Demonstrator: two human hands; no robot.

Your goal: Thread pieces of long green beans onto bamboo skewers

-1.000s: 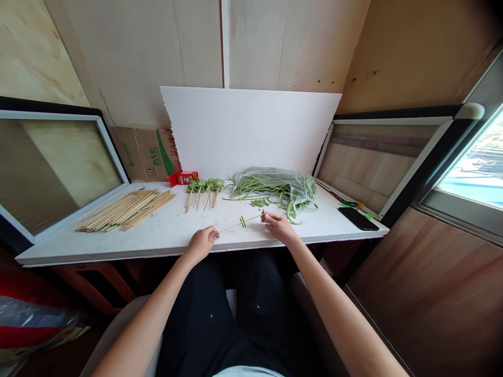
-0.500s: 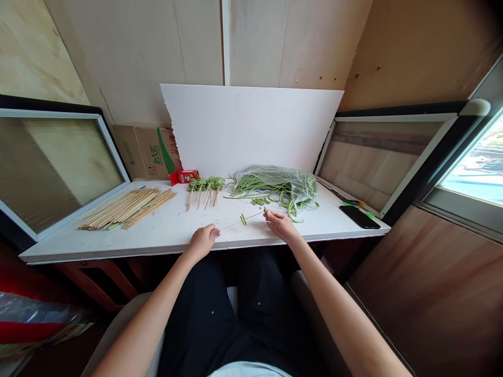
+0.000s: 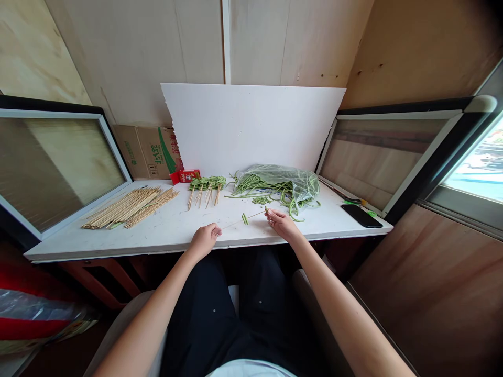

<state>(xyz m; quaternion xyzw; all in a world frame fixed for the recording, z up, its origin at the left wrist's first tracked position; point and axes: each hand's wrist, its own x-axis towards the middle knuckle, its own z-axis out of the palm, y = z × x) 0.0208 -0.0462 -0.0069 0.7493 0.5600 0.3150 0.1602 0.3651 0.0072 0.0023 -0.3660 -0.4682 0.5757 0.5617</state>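
Observation:
My left hand [image 3: 204,241] is closed on one end of a thin bamboo skewer [image 3: 233,224], held level above the table's front. Partway along it sit short cut pieces of green bean [image 3: 245,219], crosswise to the stick. My right hand [image 3: 281,222] pinches a green bean piece [image 3: 266,209] at the skewer's other end; whether the tip is through it I cannot tell. Just beyond lies a small heap of cut bean pieces [image 3: 261,200]. Behind that, a clear plastic bag [image 3: 304,183] holds long green beans [image 3: 259,184], some spilling out.
Loose bamboo skewers [image 3: 126,207] lie on the left of the white table [image 3: 157,241]. Several filled bean skewers [image 3: 206,184] are stacked beside a red box [image 3: 189,176]. A black phone [image 3: 361,215] rests at the right, and a cardboard box [image 3: 145,152] stands behind.
Both hands hold nearly the same pose around the skewer. The whole view has shifted very slightly; nothing was let go or newly picked up.

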